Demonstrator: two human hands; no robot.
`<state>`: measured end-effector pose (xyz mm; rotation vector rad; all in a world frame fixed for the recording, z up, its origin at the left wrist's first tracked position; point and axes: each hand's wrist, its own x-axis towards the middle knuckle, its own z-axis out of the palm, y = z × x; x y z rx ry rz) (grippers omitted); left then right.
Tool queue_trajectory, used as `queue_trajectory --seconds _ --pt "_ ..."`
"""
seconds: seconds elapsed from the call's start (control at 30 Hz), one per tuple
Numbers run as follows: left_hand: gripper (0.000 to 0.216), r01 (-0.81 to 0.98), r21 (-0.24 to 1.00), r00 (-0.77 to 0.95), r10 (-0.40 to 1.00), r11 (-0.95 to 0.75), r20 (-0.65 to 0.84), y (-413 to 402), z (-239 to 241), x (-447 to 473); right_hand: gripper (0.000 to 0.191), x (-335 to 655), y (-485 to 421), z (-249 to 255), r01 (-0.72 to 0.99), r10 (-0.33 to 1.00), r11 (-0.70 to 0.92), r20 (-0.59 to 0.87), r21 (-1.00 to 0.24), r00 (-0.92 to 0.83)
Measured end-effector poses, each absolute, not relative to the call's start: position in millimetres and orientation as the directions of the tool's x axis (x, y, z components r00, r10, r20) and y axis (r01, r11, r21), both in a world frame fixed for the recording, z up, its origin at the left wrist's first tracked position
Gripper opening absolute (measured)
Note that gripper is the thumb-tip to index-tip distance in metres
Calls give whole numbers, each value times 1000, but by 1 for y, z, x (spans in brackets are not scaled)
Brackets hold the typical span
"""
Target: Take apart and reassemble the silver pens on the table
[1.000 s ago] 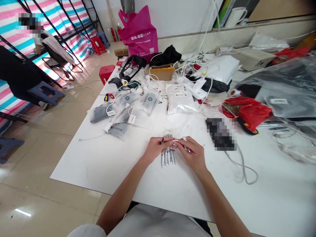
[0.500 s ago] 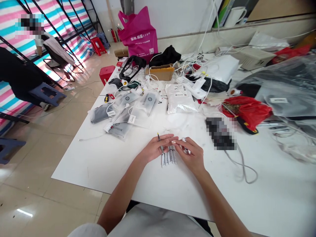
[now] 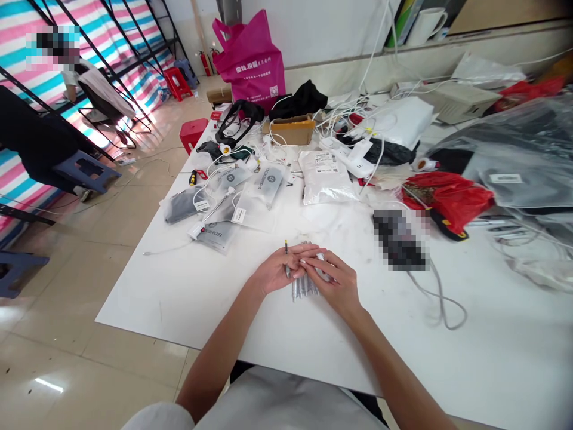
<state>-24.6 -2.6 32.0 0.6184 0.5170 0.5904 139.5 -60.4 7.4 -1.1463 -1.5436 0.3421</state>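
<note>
Bunch of slim silver pen-like rods (image 3: 303, 289) lay on white counter (image 3: 188, 298), left hand (image 3: 278, 272) and right hand (image 3: 333, 278) together over them, couldn't tell if gripping. Clear printed packets (image 3: 258, 200) sat just past rods, red plastic bag (image 3: 447, 200) well off to their right.

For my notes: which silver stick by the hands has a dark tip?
The leftmost stick, sticking out past the left hand; the others show only silver.

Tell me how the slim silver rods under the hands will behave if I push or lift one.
The slim silver rods look round and lie side by side on the white table, so one would probably roll if pushed. Their metallic look suggests they are stiff, not floppy. Their smooth sheen may make them slip between the fingers.
</note>
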Motion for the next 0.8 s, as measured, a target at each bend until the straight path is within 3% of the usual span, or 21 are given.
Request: queue_trajectory --seconds 0.33,0.57,0.8 --pt "61 -339 671 726 637 660 -259 -1 31 -27 15 141 -60 11 562 709 555 702 -613 67" --pt "67 -335 671 729 633 662 -260 -1 27 -28 16 142 -60 9 562 716 548 695 -619 67" --pt "55 -352 700 702 670 621 -241 1 30 -29 14 146 -60 9 578 721 528 688 -622 82"
